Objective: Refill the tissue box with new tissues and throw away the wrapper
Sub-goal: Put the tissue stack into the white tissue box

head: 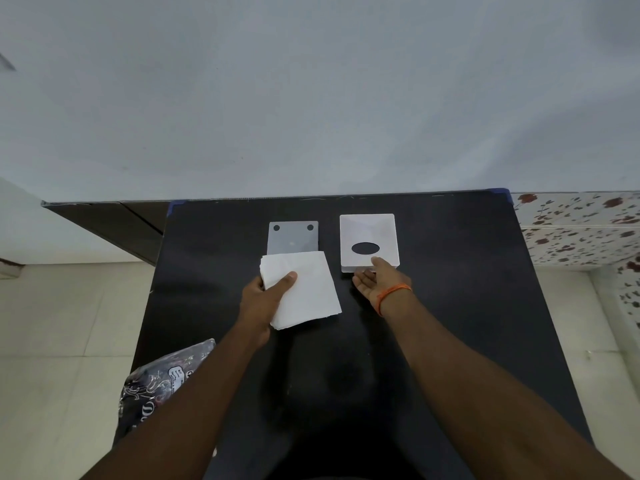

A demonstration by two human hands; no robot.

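My left hand (266, 292) grips a stack of white tissues (304, 289) by its left edge, just above the black table (450, 306). Behind the stack lies a flat grey plate with two round holes (293, 237), partly covered by the tissues. To its right sits the white tissue box (369, 241), its face with a dark oval slot turned up. My right hand (381, 280), palm up with an orange thread at the wrist, has its thumb on the box's near edge and the fingers at or under that edge. A crumpled dark printed wrapper (162, 382) lies at the table's front left corner.
The table stands against a pale wall. A tiled floor (62, 341) lies to the left, and a floral-patterned surface (581, 230) is on the right. A dark low ledge (114, 223) runs along the wall at the left.
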